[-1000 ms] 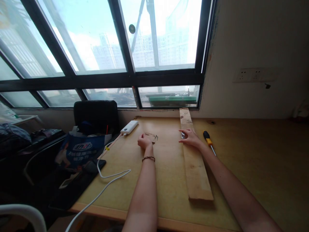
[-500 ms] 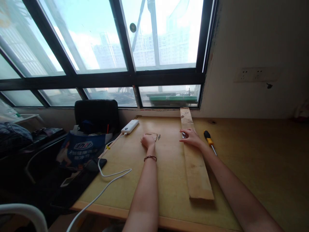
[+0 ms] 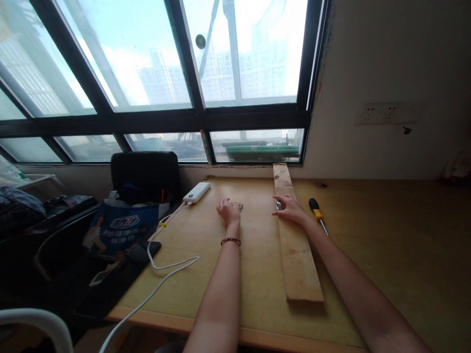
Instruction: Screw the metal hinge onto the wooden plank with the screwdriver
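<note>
My right hand (image 3: 291,210) rests over a long wooden plank (image 3: 299,260) on the table, thumb and fingers gripping a small shiny metal piece (image 3: 278,204) at the plank's left edge. What kind of fitting it is, I cannot make out. To the left, my left hand (image 3: 228,212) is closed above the tabletop, and whatever its curled fingers hold is hidden. Just beside it lie a few small screws (image 3: 241,208), partly covered by the hand. A screwdriver (image 3: 315,208) with a black and yellow handle lies right of the plank.
A white power bank (image 3: 197,192) with a white cable (image 3: 172,267) sits along the left side of the table (image 3: 257,294). Beyond that edge are a blue bag (image 3: 123,228) and a black chair (image 3: 145,171). A window and wall border the far side.
My left hand has risen and turned slightly over the small flat piece and screws, now covering most of that piece. My right hand keeps its grip on the plank's metal piece.
</note>
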{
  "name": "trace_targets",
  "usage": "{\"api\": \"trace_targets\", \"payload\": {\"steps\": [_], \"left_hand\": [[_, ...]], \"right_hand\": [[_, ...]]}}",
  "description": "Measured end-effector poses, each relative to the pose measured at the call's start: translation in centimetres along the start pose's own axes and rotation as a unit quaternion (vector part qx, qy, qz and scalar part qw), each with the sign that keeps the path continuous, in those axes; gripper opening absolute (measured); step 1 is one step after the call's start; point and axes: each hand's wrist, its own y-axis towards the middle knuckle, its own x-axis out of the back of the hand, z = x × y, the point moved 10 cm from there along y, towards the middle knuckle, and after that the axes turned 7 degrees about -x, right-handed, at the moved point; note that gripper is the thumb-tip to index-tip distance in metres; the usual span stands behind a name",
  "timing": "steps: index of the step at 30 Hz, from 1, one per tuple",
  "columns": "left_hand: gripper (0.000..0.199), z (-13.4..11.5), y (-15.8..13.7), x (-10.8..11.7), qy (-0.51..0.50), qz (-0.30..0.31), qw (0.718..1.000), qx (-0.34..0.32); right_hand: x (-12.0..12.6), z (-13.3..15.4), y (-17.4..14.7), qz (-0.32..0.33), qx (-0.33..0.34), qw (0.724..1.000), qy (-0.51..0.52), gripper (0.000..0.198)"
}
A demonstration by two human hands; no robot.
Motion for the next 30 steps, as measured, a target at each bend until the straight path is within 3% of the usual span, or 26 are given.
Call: {"api": "trace_targets", "payload": {"steps": [5, 10, 15, 19, 22, 26, 30], "left_hand": [[0.023, -3.1, -1.1, -0.3, -0.010, -0.022, 0.993, -0.117], [0.021, -7.2, -3.5, 0.2, -0.052, 0.001, 0.978, -0.203], [0.020, -12.1, -7.7, 1.2, -0.089, 0.062, 0.956, -0.273], [0.019, -14.2, -10.9, 2.6, -0.127, 0.100, 0.943, -0.293], [0.024, -14.4, -12.1, 3.1, -0.147, 0.112, 0.945, -0.270], [0.027, -14.5, -12.4, 2.7, -0.144, 0.120, 0.950, -0.250], [0.026, -15.2, -12.6, 2.2, -0.129, 0.139, 0.944, -0.270]], "right_hand": [[5.4, 0.2, -2.7, -0.179, 0.016, 0.980, 0.079, 0.040], [9.3, -4.6, -9.5, -0.266, -0.090, 0.959, 0.030, 0.030], [10.1, -10.0, -14.1, -0.245, -0.240, 0.938, -0.046, 0.031], [10.2, -11.5, -13.9, -0.212, -0.312, 0.919, -0.113, 0.029], [9.2, -12.5, -13.5, -0.134, -0.363, 0.909, -0.156, 0.030], [7.7, -13.0, -13.4, -0.036, -0.362, 0.911, -0.192, 0.027], [7.2, -12.8, -13.1, -0.025, -0.322, 0.926, -0.194, 0.020]]}}
